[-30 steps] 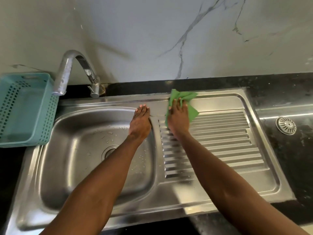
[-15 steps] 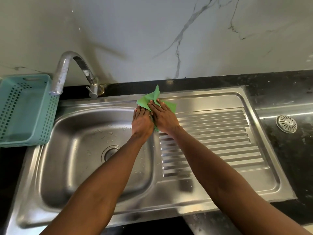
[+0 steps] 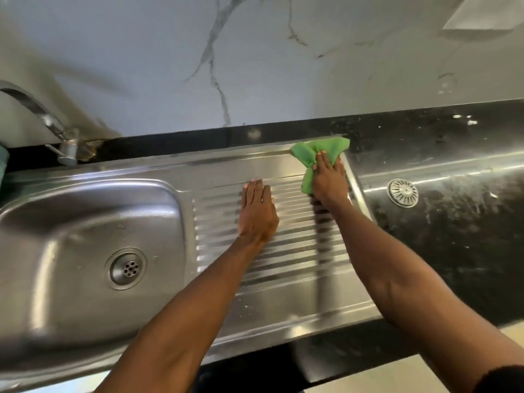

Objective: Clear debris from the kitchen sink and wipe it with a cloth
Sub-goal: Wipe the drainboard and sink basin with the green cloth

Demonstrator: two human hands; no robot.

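The steel sink has its basin and drain on the left and a ribbed drainboard on the right. My right hand presses a bunched green cloth onto the drainboard's far right corner. The cloth sticks out past my fingertips and beside my thumb. My left hand lies flat, fingers straight, on the ribs left of the cloth and holds nothing. No debris shows in the basin.
A loose round metal strainer lies on the black countertop right of the sink. The tap stands at the back left. A marble wall runs behind the counter.
My right hand swept the cloth from the basin's edge to the drainboard's far right corner. My left hand moved from the basin rim onto the ribs. The view shifted right.
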